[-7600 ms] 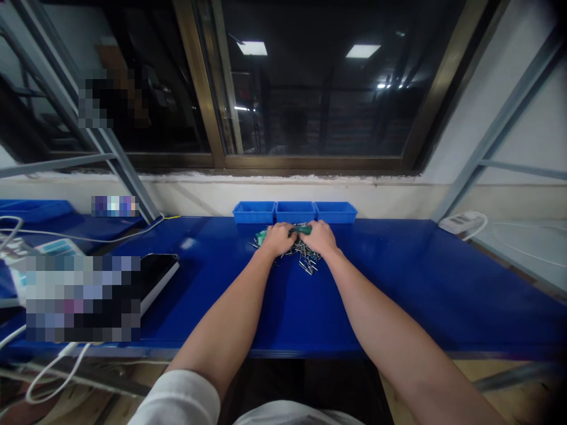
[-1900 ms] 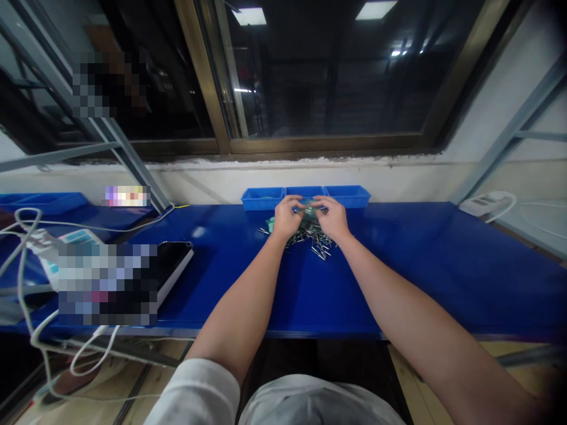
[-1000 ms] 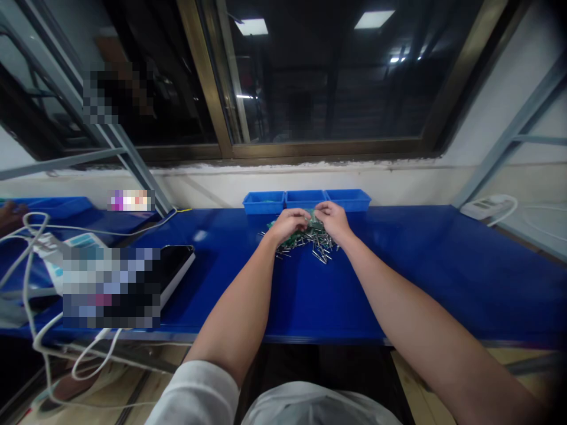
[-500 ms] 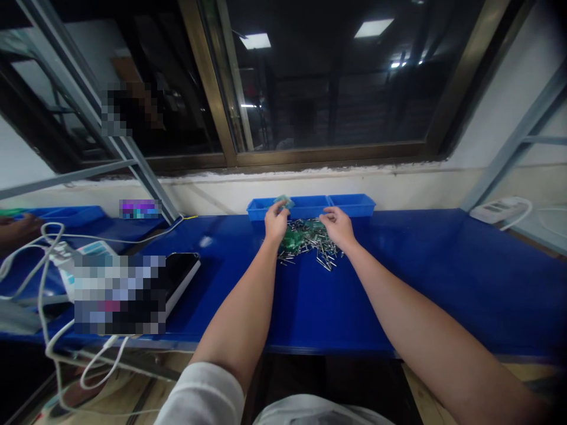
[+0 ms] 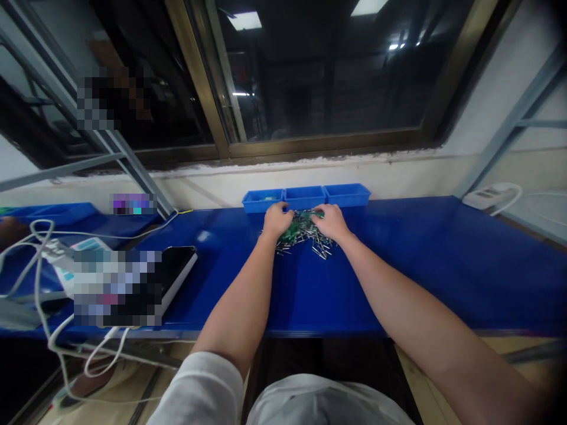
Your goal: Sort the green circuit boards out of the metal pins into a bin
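A loose pile of thin silver metal pins, rivet-like in shape (image 5: 321, 249), lies on the blue table, mixed with crumpled green translucent pieces (image 5: 290, 235). At the left side of the pile is my left hand (image 5: 277, 221), thumb and forefinger apart, with nothing visible between them. My right hand (image 5: 332, 222) is at the pile's right side, its thumb and fingers closed on the edge of a green piece at the back of the heap. Just behind stands a blue tray with three compartments (image 5: 305, 195). A small pale green piece (image 5: 268, 199) shows in its left compartment.
On the left, a dark-screened device (image 5: 179, 265) and white cables (image 5: 42, 277) lie on the table. A white power strip (image 5: 491, 193) is at the far right. Grey metal frame posts rise on both sides. At the far left edge, another person's hand (image 5: 11, 231) is partly visible beside another blue tray (image 5: 66, 215).
My left hand has come down from above the tray's left compartment to the pile, without the pale green piece it held. My right hand has moved slightly left, into the pile. The view has shifted slightly.
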Demonstrator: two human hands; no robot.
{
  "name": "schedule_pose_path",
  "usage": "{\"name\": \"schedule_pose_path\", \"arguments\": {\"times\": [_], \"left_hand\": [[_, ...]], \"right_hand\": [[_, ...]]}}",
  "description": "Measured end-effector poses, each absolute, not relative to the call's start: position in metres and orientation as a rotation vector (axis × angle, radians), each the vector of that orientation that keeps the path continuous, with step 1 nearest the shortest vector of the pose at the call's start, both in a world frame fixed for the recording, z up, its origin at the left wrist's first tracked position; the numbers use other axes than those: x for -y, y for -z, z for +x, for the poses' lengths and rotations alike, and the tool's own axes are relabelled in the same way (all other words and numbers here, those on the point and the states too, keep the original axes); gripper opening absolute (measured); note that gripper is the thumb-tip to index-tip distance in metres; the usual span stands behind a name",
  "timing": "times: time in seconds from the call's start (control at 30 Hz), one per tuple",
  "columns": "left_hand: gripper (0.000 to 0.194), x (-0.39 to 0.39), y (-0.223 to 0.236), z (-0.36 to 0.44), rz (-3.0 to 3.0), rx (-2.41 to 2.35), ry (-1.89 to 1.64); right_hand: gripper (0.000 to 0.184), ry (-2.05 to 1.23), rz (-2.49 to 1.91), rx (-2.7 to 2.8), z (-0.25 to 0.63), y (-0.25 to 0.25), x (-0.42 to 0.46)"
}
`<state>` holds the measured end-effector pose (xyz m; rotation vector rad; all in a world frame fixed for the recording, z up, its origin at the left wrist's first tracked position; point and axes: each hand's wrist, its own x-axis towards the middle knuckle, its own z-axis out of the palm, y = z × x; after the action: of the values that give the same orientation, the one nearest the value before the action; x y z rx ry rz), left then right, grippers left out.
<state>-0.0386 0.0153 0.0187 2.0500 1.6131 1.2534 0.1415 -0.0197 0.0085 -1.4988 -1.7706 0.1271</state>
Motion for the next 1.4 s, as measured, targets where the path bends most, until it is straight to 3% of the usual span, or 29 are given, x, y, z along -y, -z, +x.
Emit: {"name": "schedule_pose_path", "arguments": {"times": [0.27, 0.53, 0.77, 0.93, 1.03, 1.17, 1.3, 1.4], "left_hand": [[0.026, -0.004, -0.004, -0.026, 2.469, -1.626, -0.813], [0.023, -0.001, -0.008, -0.022, 2.453, -1.635, -0.899], [0.033, 0.003, -0.018, -0.023, 2.313, -1.799, -0.988], [0.041, 0.003, -0.037, -0.035, 2.357, -1.789, -0.395], [0.042, 0.003, -0.04, -0.038, 2.367, -1.742, -0.282], [0.035, 0.004, -0.038, -0.037, 2.333, -1.72, -0.434], [0.02, 0.004, -0.038, -0.036, 2.283, -1.559, -0.822], [0.023, 0.002, -0.037, -0.033, 2.176, -1.418, -1.131]], "right_hand": [[0.034, -0.09, -1.638, 1.886, 0.138, -0.01, 0.026], [0.032, -0.095, -1.655, 1.967, 0.137, -0.006, 0.025], [0.032, -0.093, -1.686, 1.961, 0.137, -0.006, 0.024], [0.034, -0.106, -1.732, 1.969, 0.136, -0.009, 0.026], [0.034, -0.104, -1.741, 1.965, 0.135, -0.01, 0.026], [0.034, -0.112, -1.727, 1.964, 0.135, -0.009, 0.026], [0.033, -0.122, -1.705, 1.928, 0.134, -0.011, 0.028], [0.03, -0.175, -1.544, 1.888, 0.133, -0.017, 0.033]]}}
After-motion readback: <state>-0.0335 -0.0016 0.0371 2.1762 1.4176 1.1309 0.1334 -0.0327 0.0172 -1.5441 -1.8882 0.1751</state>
